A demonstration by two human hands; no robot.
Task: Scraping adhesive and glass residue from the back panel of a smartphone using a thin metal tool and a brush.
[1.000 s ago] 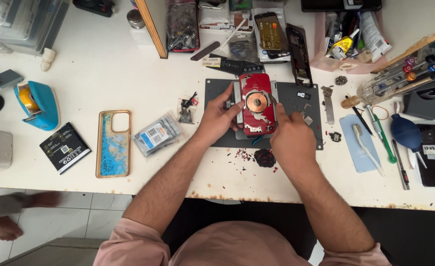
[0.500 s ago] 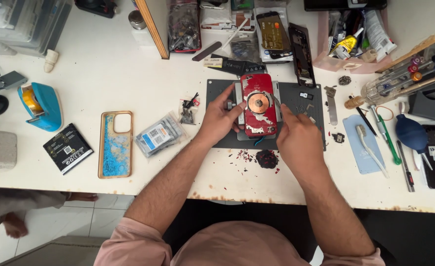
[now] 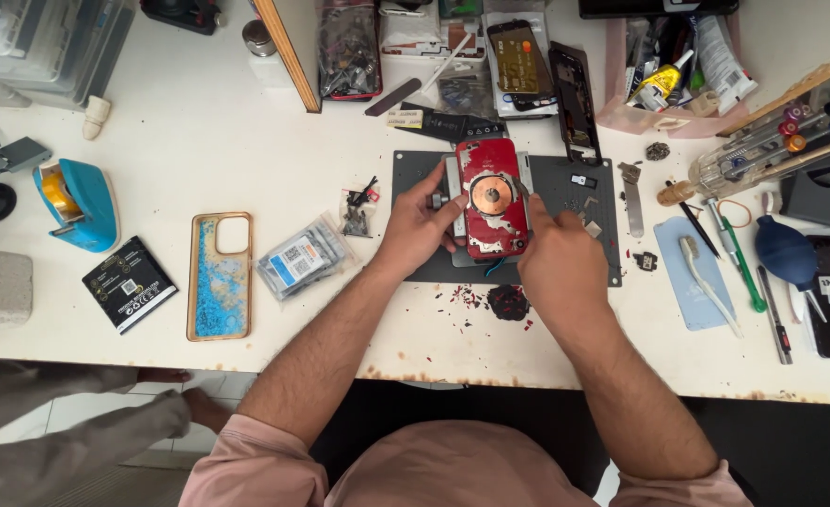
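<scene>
A red phone back (image 3: 492,199) with a copper coil ring lies face down in a metal clamp on a dark grey mat (image 3: 591,202). My left hand (image 3: 417,225) grips the clamp and the phone's left edge. On the phone's right lower edge rests my right hand (image 3: 558,265), fingers curled against it. Whether that hand holds a small tool is hidden. Red and dark scraps (image 3: 507,302) lie on the table just below the mat.
Left of the mat: small parts (image 3: 359,211), a bagged battery (image 3: 300,259), a blue glitter phone case (image 3: 220,276), a black battery (image 3: 130,284), a blue tape dispenser (image 3: 75,199). Right: toothbrush (image 3: 708,285) on a blue cloth, tweezers, a blue air blower (image 3: 787,252), a glue tube (image 3: 661,83).
Both hands stay on the red phone. My right hand has shifted slightly along its right edge. The view has drifted a little.
</scene>
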